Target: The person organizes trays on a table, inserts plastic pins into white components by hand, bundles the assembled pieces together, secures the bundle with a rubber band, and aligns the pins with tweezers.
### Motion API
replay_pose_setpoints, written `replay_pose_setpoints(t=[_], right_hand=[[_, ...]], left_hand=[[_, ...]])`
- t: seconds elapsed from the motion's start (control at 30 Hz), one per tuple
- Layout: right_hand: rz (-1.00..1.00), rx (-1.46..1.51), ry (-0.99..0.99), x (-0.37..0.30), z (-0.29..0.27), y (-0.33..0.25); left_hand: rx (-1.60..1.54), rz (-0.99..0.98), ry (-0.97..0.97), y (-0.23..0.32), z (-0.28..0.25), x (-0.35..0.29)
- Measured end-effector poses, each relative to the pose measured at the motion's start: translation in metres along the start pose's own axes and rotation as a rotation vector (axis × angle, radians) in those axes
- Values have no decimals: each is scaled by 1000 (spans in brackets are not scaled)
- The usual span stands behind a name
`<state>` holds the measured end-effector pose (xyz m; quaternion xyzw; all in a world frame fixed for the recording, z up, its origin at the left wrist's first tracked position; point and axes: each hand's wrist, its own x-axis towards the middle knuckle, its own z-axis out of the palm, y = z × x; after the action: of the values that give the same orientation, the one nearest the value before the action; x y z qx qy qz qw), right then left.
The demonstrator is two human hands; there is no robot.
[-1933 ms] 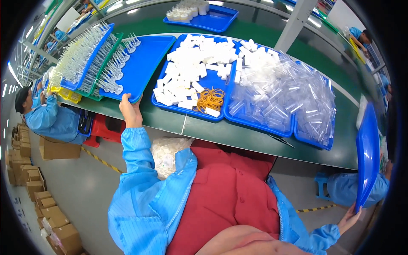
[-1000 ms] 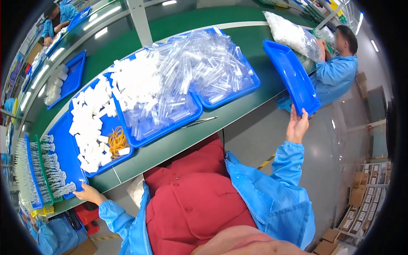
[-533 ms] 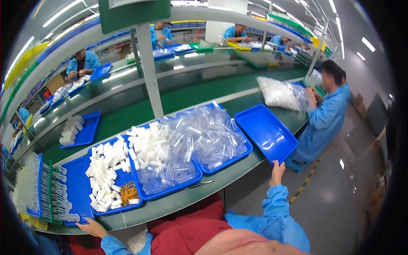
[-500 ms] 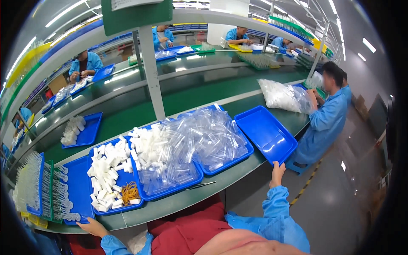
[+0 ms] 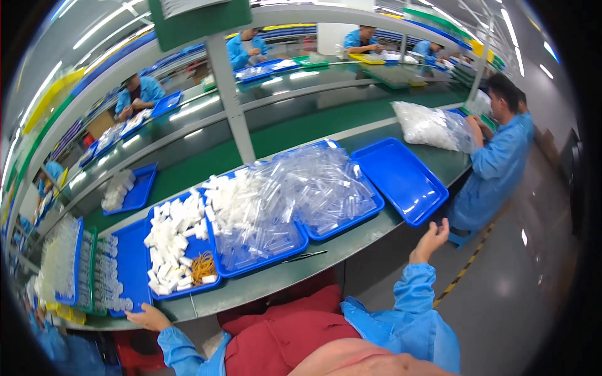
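Note:
My right hand (image 5: 430, 240) hangs in the air with its fingers apart, holding nothing. It is just below the near edge of an empty blue tray (image 5: 401, 178) on the green table (image 5: 282, 285) and does not touch it. My left hand (image 5: 148, 317) rests on the table's front edge at the near corner of a blue tray (image 5: 130, 263) at the far left. Between them lie two blue trays heaped with clear plastic tubes (image 5: 326, 188) (image 5: 251, 219). Beside these is a blue tray of white pieces (image 5: 170, 241) with orange rubber bands (image 5: 202, 268).
A thin dark tool (image 5: 305, 255) lies on the table near the front edge. A person in a blue coat (image 5: 501, 144) sits at the right, handling a bag of clear parts (image 5: 433, 125). A grey post (image 5: 229, 94) rises behind the trays. Other people work at the far benches.
My right hand carried the empty blue tray from my right side onto the table beside the tube trays, then let go and drew back. My view swung right and up.

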<state>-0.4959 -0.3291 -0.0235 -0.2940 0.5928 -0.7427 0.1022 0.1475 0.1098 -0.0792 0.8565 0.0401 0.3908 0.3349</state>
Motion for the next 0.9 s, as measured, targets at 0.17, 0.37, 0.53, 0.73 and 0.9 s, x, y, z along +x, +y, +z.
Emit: replay_pose_setpoints(t=[0.17,0.37,0.53,0.73,0.9], right_hand=[[-208,91,-177,-1,21,-44],[-436,78,-270,-23,26,-73],[-749,-48,-299,-41,41,-84],[-711,-118,-374,-63,48,-113],[-618,-146,-420,-67,52,-90]], left_hand=[[-70,-24,110,3,-28,-1],[-186,-35,58,48,-22,-6],[-153,-94,61,41,-43,-13],[-165,-109,4,44,-36,-13],[-182,-109,-9,46,-33,-11]])
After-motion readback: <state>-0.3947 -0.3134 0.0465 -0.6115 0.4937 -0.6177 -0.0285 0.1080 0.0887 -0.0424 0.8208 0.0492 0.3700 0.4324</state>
